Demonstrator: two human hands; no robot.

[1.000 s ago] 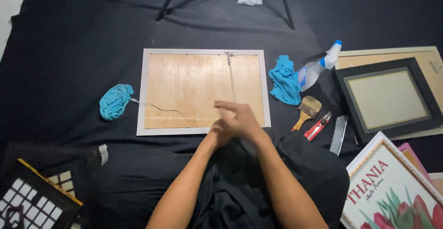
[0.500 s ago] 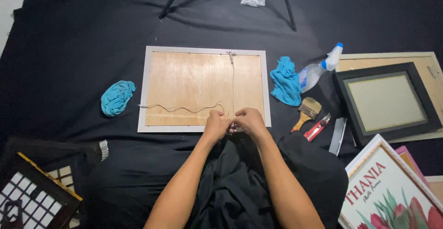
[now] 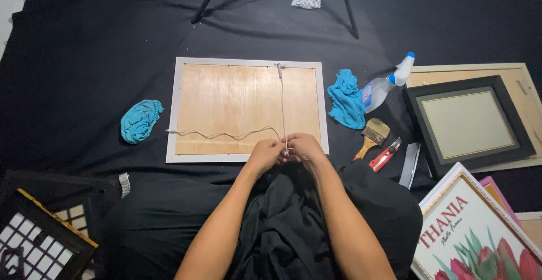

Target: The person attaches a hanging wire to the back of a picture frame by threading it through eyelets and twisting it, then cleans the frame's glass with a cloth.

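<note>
We have both hands together at the near edge of the picture frame (image 3: 247, 109), which lies face down on the black cloth (image 3: 84, 60). Our left hand (image 3: 264, 153) and right hand (image 3: 303, 146) pinch the thin hanging wire (image 3: 283, 102), which runs from the top-edge fitting down to our fingers, with a slack tail trailing left. If we pull too hard, the wire could slip from our pinch or tear out its fitting; the loose tail might kink or snag.

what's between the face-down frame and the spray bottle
A crumpled blue cloth lies on the black sheet between the face-down frame and the spray bottle, seen in the head view.
</note>
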